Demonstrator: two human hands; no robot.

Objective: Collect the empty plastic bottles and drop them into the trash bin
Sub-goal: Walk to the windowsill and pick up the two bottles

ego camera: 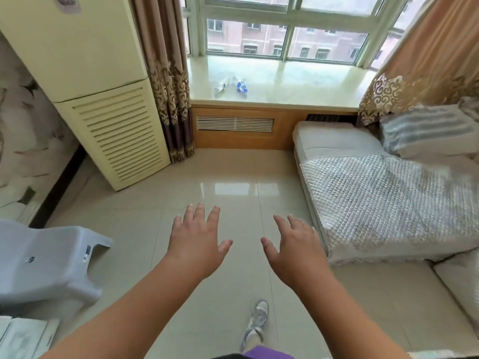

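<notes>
Tiled floor [145, 224] lies bare under both hands, left hand [197, 239] and right hand [295, 250] spread and holding nothing. Well beyond, two bottles [232, 85] lie on the windowsill [298, 84]; light and round, a clumsy grab could roll them off. No bin shows.

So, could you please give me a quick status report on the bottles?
Left hand and right hand open, empty. Two clear plastic bottles lying on the pale windowsill. Tiled floor ahead unobstructed.

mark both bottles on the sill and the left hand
clear bottle [221, 86], head view, on its crumpled body
blue-label bottle [242, 87], head view, on the blue label
left hand [195, 239], head view, back of the hand, fingers spread, holding nothing
</notes>
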